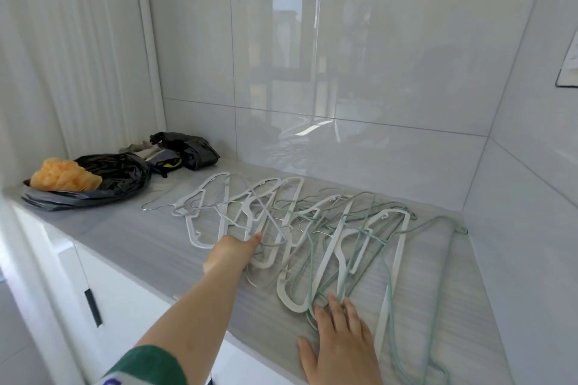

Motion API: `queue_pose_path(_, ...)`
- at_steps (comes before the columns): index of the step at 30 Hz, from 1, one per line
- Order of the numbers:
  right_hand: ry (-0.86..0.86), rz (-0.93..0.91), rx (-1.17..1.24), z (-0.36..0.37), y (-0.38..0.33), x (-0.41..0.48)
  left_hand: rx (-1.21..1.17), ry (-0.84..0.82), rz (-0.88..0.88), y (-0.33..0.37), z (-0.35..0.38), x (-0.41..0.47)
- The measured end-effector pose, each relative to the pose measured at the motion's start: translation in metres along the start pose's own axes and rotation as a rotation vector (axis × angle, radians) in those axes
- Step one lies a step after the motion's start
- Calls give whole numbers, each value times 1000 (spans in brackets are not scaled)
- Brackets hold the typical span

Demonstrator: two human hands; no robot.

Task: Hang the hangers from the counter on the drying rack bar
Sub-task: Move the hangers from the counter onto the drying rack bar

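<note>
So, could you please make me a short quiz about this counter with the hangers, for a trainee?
1. True or false: the right hand lies flat, with its fingers on the green hangers.
2. What lies on the black bag at the left end of the counter? A) an orange cloth B) a shoe C) a bottle
3. Fill in the colour: the left hand reaches the ___ hangers.
Key: 1 true; 2 A; 3 white, the white hangers.
</note>
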State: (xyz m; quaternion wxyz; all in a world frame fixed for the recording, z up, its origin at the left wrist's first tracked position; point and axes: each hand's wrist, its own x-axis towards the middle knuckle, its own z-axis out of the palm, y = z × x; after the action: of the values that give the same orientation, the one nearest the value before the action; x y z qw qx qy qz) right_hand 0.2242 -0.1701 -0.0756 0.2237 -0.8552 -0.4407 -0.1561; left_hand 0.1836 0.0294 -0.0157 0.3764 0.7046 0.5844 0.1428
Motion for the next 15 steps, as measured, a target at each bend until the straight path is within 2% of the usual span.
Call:
queue_pose_path(3, 61, -4, 2, -1, -2, 0, 75, 23, 19, 3, 0, 5)
queue_pose_path(6, -18, 14, 3, -3, -2, 0, 95, 20, 39, 7, 2, 3)
queue_pose_path(11, -97, 60, -37, -8, -4, -2, -26, -38, 66, 4, 1, -1)
queue_pose_path(15, -148, 76, -48, -15, -6, -4, -118, -7, 123, -2, -3, -7)
